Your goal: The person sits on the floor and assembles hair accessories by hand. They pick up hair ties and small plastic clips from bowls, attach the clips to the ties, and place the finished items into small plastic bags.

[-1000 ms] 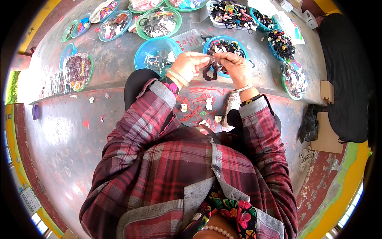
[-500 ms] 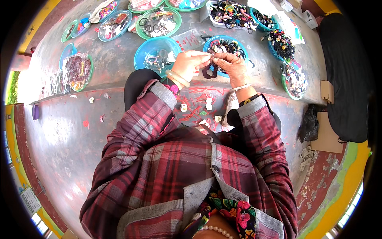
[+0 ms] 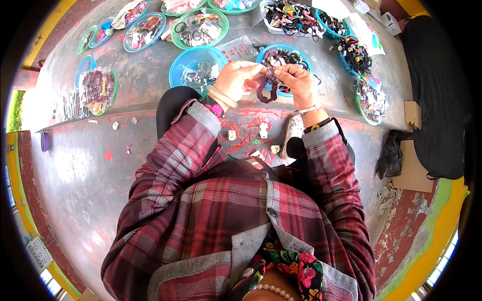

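Observation:
A dark purple-brown scrunchie-like hair tie [image 3: 267,94] hangs in a loop between my hands, above the front rim of a blue basin. My left hand [image 3: 237,83] pinches its upper part, thumb against fingers. My right hand [image 3: 299,85] grips the same band from the other side between thumb and forefinger. Exactly where the fingertips meet the band is too small to make out. Behind my hands, the blue basin [image 3: 310,61] holds more dark hair ties and small pale pieces. To the left stands a translucent blue bowl [image 3: 175,70] with small packaged items.
Several bowls and trays of hair accessories line the raised ledge, including a green-rimmed bowl [image 3: 174,36] and a white tray [image 3: 273,30]. Red scraps [image 3: 246,133] litter the floor below. A black plastic bag [image 3: 389,158] and cardboard [image 3: 414,168] lie at the right.
My hands have drawn slightly apart, and the hair tie hangs lower and shows more fully between them. The right hand has turned a little.

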`<state>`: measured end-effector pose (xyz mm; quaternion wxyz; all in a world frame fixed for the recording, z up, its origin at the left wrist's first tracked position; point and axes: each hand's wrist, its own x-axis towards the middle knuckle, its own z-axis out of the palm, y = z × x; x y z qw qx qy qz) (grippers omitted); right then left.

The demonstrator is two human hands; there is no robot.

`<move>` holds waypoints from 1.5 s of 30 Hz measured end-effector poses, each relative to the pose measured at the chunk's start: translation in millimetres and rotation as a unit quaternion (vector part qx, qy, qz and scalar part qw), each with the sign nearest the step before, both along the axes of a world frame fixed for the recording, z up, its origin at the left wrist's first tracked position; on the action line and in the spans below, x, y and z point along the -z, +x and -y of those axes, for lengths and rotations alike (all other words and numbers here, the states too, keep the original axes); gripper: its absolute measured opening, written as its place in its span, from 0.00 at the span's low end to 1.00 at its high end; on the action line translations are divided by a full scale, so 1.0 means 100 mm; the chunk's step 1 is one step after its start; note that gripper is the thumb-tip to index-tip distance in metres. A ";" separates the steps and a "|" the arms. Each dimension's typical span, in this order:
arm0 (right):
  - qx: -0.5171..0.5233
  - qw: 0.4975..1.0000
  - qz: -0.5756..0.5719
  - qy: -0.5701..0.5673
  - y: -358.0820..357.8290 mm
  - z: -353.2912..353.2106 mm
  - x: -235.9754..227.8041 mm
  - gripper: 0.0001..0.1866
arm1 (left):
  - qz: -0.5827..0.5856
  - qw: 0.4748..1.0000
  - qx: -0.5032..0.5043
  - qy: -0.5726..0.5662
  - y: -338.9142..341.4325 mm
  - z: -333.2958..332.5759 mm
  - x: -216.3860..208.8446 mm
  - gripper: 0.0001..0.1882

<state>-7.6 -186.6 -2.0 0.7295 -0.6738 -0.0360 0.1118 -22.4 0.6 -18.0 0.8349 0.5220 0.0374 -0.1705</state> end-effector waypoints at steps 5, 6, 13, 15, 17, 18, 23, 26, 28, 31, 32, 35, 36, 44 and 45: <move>0.005 1.000 0.002 -0.002 0.00 0.03 0.00 0.05 | 0.004 1.000 0.014 -0.006 -0.01 0.01 -0.04 0.11; 0.007 1.000 0.004 -0.004 0.00 0.04 0.01 0.05 | 0.006 1.000 0.019 -0.017 -0.01 0.02 -0.04 0.11; -0.032 0.994 0.056 -0.084 0.00 0.00 0.14 0.05 | 0.061 0.991 0.019 0.117 -0.05 0.07 -0.05 0.11; -0.032 0.995 0.047 -0.081 -0.01 0.00 0.13 0.05 | 0.056 0.990 0.014 0.129 -0.05 0.07 -0.06 0.11; -0.031 0.996 0.038 -0.070 -0.01 0.00 0.10 0.05 | 0.054 0.988 0.013 0.142 -0.06 0.07 -0.10 0.12; -0.031 0.997 0.034 -0.059 -0.02 0.00 0.09 0.05 | 0.053 0.987 0.014 0.148 -0.06 0.07 -0.13 0.12; -0.027 0.999 0.018 -0.035 0.00 0.03 0.07 0.05 | 0.043 0.989 0.018 0.142 -0.05 0.06 -0.16 0.14; -0.016 0.999 0.009 -0.040 0.01 0.06 0.06 0.05 | 0.039 0.983 0.009 0.177 -0.04 0.03 -0.18 0.14; -0.015 0.999 0.008 -0.035 0.00 0.06 0.02 0.05 | 0.037 0.984 0.007 0.175 -0.05 0.03 -0.18 0.13; -0.015 1.000 0.004 -0.005 0.00 0.05 0.00 0.05 | 0.032 0.992 0.003 0.125 0.00 0.01 -0.07 0.13; -0.012 1.000 0.000 -0.003 0.00 0.05 0.00 0.04 | 0.035 0.992 0.004 0.121 0.00 0.01 -0.06 0.13; -0.006 1.000 -0.010 0.001 0.02 0.06 0.03 0.04 | 0.041 0.993 0.008 0.109 0.00 0.01 -0.08 0.12; -0.004 1.000 -0.013 0.001 0.02 0.07 0.03 0.04 | 0.041 0.993 0.011 0.106 0.01 0.00 -0.07 0.12; 0.057 0.993 -0.081 0.071 0.12 0.22 0.05 0.05 | -0.019 0.999 -0.029 0.020 0.06 -0.07 0.05 0.11; 0.054 0.993 -0.088 0.063 0.10 0.20 0.03 0.05 | -0.014 0.999 -0.029 0.019 0.07 -0.07 0.09 0.11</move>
